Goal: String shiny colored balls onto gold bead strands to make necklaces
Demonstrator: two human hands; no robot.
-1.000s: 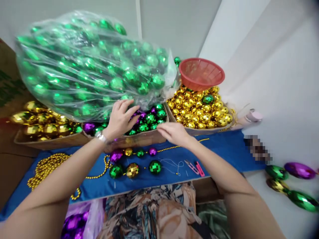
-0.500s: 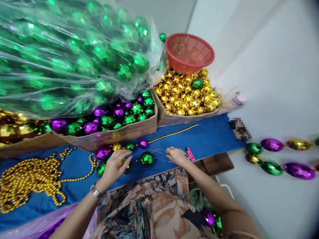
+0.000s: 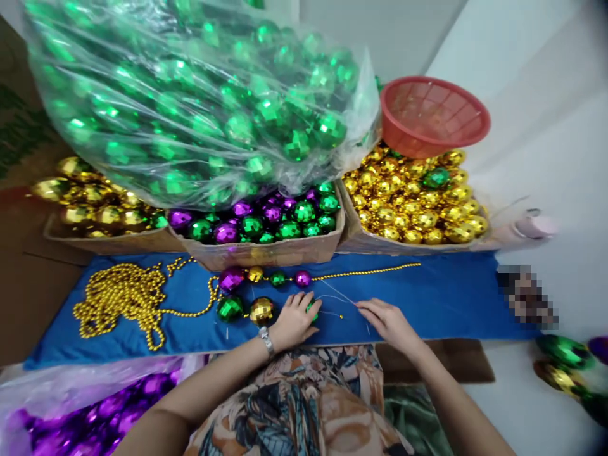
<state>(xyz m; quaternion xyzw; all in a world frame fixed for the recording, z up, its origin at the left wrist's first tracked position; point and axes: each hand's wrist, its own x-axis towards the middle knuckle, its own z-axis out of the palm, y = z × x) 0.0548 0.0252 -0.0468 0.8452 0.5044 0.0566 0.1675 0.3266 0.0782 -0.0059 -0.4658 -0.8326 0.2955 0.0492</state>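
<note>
- Left hand (image 3: 295, 320): curled over a green ball (image 3: 313, 309) on the blue cloth (image 3: 456, 297), hiding most of it; cannot tell whether it grips.
- Right hand (image 3: 387, 322): thumb and finger pinch a white thread (image 3: 338, 291), to the right of that ball.
- 4 balls along the upper row, beneath the middle box (image 3: 266, 251); a gold ball (image 3: 261, 311) and another green ball (image 3: 230, 308) left of the left hand.
- Gold bead strands (image 3: 118, 297) heaped at left.
- Bulging plastic bag (image 3: 199, 114) covers part of the middle box.
- Red basket (image 3: 434, 136) sits over gold balls in the right box (image 3: 363, 239).
</note>
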